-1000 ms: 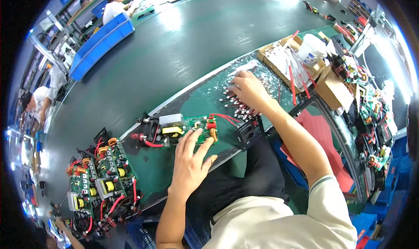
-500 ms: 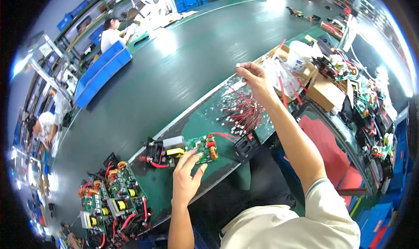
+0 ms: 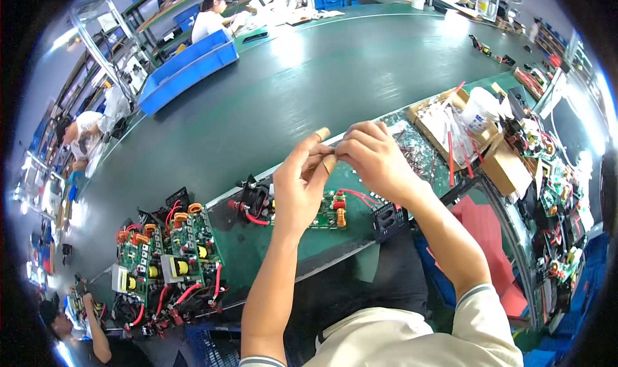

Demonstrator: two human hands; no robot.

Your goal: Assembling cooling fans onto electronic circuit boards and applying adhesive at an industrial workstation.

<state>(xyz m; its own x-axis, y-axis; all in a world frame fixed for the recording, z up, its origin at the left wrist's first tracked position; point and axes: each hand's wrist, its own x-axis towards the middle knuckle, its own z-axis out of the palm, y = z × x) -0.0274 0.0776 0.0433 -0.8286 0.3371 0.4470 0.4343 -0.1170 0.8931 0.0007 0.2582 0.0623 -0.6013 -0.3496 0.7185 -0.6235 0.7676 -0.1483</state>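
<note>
Above the bench, my left hand (image 3: 299, 183) and my right hand (image 3: 376, 158) meet with their fingertips pinched together. Whatever sits between them is too small and covered to make out. Below them lies a green circuit board (image 3: 329, 220) with an orange-wound coil and red wires, partly behind my left hand and forearm. Those red wires run to a black socket panel (image 3: 389, 221) at the bench's near edge. Left of the board, a black part (image 3: 254, 196) with a thick red cable is joined to it or lies against it. Thin red wires (image 3: 418, 161) show behind my right hand.
Several assembled circuit boards (image 3: 180, 251) are stacked at the left. A blue bin (image 3: 190, 71) stands on the wide green surface (image 3: 257, 122). At the right are a cardboard box (image 3: 508, 167), a white tub (image 3: 479, 110) and piled electronics. Other people sit at the far left.
My right hand, which held up a small white piece, has come down and left. My left hand has risen from the circuit board to meet it. The view has shifted.
</note>
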